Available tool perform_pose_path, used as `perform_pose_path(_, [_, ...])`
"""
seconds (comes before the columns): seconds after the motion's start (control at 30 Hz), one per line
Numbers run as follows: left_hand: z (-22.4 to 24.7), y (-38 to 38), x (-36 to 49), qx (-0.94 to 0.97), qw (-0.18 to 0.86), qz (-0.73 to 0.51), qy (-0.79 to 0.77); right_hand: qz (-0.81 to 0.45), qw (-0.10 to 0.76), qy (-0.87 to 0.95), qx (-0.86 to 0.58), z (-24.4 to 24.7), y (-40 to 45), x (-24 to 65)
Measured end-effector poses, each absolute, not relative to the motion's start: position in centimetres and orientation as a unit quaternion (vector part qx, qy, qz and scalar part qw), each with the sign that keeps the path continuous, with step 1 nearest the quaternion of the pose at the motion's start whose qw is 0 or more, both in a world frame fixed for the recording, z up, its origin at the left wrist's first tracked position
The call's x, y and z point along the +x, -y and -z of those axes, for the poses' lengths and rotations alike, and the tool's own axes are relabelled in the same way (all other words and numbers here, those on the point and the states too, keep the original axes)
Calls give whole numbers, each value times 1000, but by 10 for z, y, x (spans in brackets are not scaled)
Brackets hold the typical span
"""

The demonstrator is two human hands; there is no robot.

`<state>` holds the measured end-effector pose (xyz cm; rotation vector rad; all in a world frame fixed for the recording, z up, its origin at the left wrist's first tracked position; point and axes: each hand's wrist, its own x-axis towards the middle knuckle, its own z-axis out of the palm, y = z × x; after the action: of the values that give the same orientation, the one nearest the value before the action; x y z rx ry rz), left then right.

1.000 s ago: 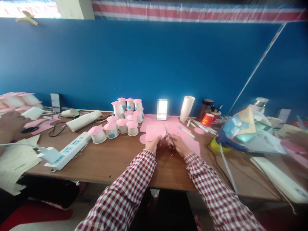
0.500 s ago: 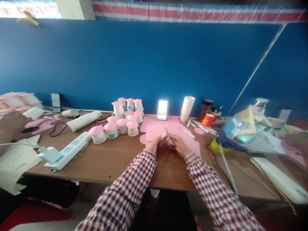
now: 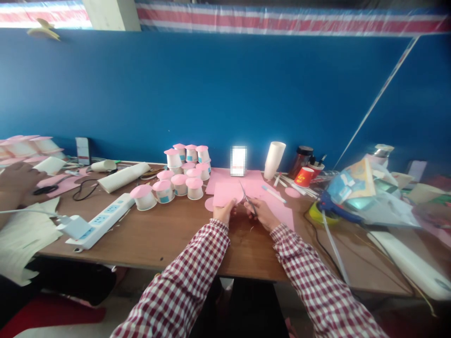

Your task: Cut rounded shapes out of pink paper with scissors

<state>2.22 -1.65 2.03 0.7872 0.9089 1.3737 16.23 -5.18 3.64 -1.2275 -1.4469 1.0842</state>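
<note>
My left hand [image 3: 224, 212] is closed on the lower edge of a piece of pink paper [image 3: 227, 193]. Scissors [image 3: 247, 197] are in my right hand [image 3: 261, 213], their blades pointing up and away at the right edge of that paper. Beneath and behind lie larger pink sheets [image 3: 282, 213]. A pink round piece [image 3: 209, 203] shows partly to the left of the held paper. Several white paper cups with pink tops [image 3: 163, 191] stand upside down at the left, some stacked.
A power strip [image 3: 105, 219] lies left, near another person's hand [image 3: 17, 183]. Behind are a phone [image 3: 238, 161] and a tall cup stack [image 3: 274, 160]. At the right are a red cup [image 3: 304, 177], a glue gun [image 3: 331, 206] and plastic bags [image 3: 380, 197].
The view has shifted very slightly. My hands, the paper and the scissors look almost unchanged. A blurred hand at the far right edge no longer shows.
</note>
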Motion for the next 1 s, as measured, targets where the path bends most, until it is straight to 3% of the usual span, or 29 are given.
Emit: perform_pose_path(1.0, [-14,13,21,341,608,-603,-388,-464,466,560,-504,-47,57,158])
